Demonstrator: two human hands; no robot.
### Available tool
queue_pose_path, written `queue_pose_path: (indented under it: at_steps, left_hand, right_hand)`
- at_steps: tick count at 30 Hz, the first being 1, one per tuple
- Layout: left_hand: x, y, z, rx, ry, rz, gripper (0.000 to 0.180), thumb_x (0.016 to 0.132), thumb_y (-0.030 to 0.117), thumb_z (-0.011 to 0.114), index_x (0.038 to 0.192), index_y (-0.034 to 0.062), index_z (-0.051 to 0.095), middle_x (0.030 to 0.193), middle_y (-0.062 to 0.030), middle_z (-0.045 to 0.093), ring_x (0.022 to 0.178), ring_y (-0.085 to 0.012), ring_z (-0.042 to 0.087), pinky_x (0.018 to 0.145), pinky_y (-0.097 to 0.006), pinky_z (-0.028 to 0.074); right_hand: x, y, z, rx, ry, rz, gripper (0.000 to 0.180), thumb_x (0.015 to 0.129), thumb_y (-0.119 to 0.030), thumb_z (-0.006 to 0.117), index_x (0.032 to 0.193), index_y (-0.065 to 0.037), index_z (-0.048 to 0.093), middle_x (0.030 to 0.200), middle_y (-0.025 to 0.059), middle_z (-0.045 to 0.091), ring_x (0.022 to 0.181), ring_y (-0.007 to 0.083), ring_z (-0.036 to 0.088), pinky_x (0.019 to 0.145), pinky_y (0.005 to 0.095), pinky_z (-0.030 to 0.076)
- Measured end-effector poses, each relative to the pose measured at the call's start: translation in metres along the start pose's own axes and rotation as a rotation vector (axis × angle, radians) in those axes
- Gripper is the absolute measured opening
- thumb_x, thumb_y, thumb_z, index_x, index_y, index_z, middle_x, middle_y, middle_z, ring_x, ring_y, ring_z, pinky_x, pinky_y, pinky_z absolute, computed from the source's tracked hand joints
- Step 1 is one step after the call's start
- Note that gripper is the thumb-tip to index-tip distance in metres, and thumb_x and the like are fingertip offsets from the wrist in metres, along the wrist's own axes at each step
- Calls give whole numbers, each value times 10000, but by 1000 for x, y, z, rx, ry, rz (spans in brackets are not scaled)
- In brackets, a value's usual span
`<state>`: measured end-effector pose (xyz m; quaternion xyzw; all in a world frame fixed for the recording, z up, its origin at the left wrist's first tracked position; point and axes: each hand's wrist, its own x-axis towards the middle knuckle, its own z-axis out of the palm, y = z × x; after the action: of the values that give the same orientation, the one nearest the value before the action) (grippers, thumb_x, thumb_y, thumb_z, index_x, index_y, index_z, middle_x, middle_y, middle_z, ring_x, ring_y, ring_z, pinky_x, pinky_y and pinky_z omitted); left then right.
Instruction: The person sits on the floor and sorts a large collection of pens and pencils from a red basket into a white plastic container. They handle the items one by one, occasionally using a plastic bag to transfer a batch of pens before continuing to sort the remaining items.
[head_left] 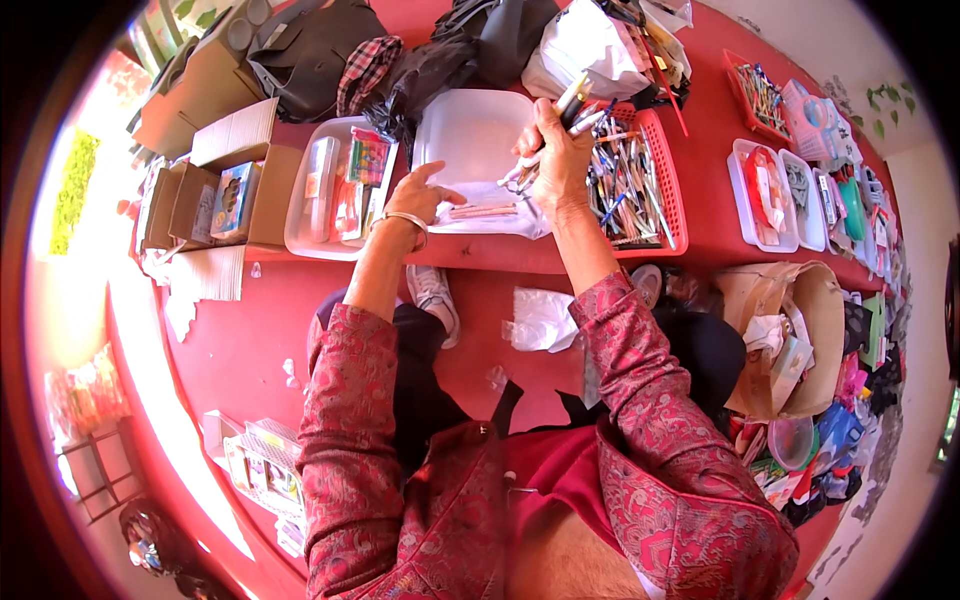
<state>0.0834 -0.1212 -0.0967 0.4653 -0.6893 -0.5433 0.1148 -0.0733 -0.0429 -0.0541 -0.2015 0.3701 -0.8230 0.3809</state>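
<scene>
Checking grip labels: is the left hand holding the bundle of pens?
No, the right hand grips the bundle of pens; the left hand points, empty.

I wear a red jacket (pixel 640 440) with a paisley pattern in paler pink and grey, its long sleeves reaching my wrists. A thin silver bangle (pixel 405 218) circles my left wrist. Below it run dark trousers (pixel 420 380), and a pale grey sneaker (pixel 435 295) shows at centre frame.
</scene>
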Motion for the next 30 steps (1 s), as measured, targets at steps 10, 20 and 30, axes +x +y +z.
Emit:
queue_pose_path:
  at_steps: [10,20,30]
  left_hand:
    - [-8,6,2,283,128,182,746,689,-42,379,1346,134,72,1028,-160,576,929,-344,550,763,-364,434]
    - [-19,10,1,386,88,123,912,625,-66,415,1336,165,-109,904,-286,559,847,-384,563,721,-409,433]
    - [-11,12,-1,364,122,151,927,633,-61,434,1322,137,-153,837,-285,566,763,-379,583,665,-412,446]
  right_hand:
    - [-22,42,25,-457,-265,-284,197,765,-161,623,745,16,538,533,-33,425,522,35,353,444,218,322]
    - [6,29,23,-361,-235,-54,224,792,-211,608,673,-38,529,520,-6,491,470,71,474,448,206,400]
    - [2,45,22,-538,-245,-203,216,766,-190,634,703,-4,542,505,-26,412,496,40,347,428,230,310]
